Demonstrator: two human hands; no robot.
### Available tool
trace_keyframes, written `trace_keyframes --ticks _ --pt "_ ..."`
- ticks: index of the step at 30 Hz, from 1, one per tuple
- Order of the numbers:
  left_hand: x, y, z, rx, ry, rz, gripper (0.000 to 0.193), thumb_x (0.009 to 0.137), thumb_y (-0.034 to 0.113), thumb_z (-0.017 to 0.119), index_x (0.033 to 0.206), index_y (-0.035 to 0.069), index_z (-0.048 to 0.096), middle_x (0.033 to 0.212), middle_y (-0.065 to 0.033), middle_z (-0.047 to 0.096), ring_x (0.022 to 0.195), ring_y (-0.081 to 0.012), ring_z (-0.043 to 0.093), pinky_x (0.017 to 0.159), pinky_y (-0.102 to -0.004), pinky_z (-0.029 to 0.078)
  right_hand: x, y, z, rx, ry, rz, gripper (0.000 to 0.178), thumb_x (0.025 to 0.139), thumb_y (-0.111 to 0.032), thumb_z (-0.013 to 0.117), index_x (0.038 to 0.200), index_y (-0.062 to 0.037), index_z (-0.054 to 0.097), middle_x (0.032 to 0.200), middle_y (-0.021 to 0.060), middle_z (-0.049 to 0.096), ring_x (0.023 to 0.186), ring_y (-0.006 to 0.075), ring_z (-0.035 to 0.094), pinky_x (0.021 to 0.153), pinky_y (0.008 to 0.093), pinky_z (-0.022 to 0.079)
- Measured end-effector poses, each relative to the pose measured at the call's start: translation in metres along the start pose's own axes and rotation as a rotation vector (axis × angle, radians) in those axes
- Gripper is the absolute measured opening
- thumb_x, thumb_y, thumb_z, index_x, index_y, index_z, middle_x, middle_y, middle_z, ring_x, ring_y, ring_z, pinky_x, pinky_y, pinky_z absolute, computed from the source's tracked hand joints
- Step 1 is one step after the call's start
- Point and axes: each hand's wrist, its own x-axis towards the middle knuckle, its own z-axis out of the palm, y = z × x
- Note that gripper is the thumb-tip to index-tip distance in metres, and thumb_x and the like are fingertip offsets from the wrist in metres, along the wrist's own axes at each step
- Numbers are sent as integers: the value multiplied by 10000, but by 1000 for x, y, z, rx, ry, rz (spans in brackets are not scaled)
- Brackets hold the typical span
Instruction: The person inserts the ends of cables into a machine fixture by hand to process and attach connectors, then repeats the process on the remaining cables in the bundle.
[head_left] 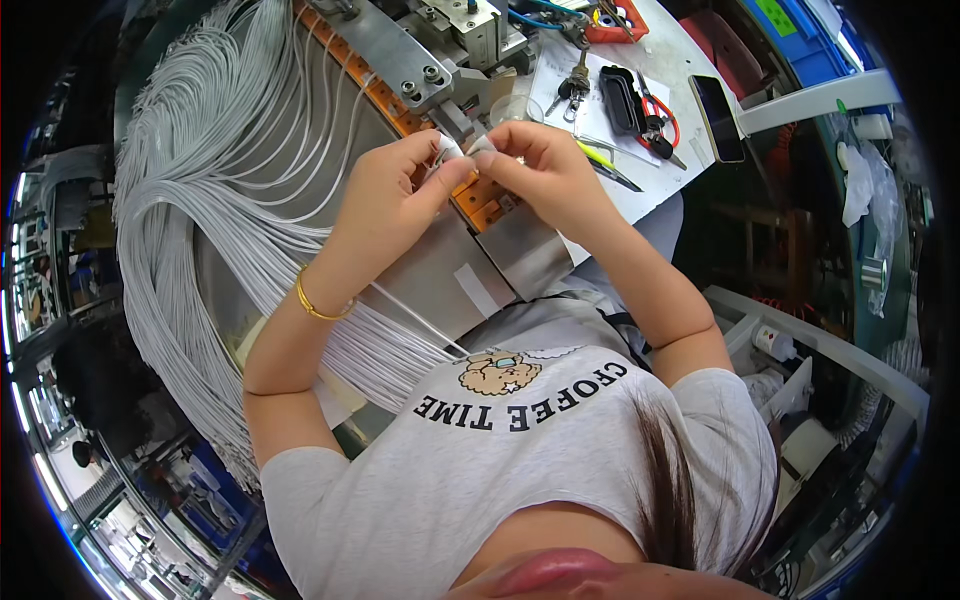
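My left hand, with a gold bangle on its wrist, is closed with thumb and fingers pinched together. Close to it, almost fingertip to fingertip, my right hand is pinched too. White wrapping shows at the fingertips of both hands; whatever small thing lies between them is too small to make out. Both are held just above an orange rail on a metal bench machine. Left of my left hand lies a large bundle of thin grey-white wires, some strands running to the rail.
On the white tabletop to the right are keys, a black case, red-handled pliers, yellow-handled tweezers and a phone. A red bin stands behind them. A white frame with a drawer stands at my right.
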Motion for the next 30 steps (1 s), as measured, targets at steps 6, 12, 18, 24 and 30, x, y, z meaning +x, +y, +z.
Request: trace_keyframes --ticks 6,12,18,24,30 --pt "-2 2 1 -250 23 -136 160 894 180 566 836 32 585 625 47 515 532 -16 422 479 -200 331 5 6 6 -552 226 -434 164 889 -133 530 885 26 570 782 78 578 714 130 552 644 261 429" --pt "2 2 -2 -122 -65 -55 170 888 177 571 828 18 575 625 41 521 544 -19 428 489 -206 341 8 8 2 -721 185 -575 203 898 -176 521 858 20 557 751 101 542 697 171 519 635 297 406" --pt "7 -3 -5 10 210 -23 168 868 170 582 836 5 578 618 -17 552 558 -87 494 498 -275 366 24 35 -23 -699 288 -378 241 905 -224 511 830 5 515 739 116 516 691 202 492 634 315 394" --pt "0 -5 -6 551 4 4 149 826 134 593 818 -10 557 647 -143 578 596 -290 571 538 -376 410 29 34 -27 -798 218 -392 261 910 -241 504 817 1 472 723 107 491 673 198 463 631 314 387" --pt "-3 -12 4 557 65 115 155 799 121 611 831 -16 547 666 -184 565 629 -363 547 558 -410 411 34 51 -30 -395 138 -245 248 905 -232 512 810 -7 469 699 79 480 650 175 439 605 301 370"
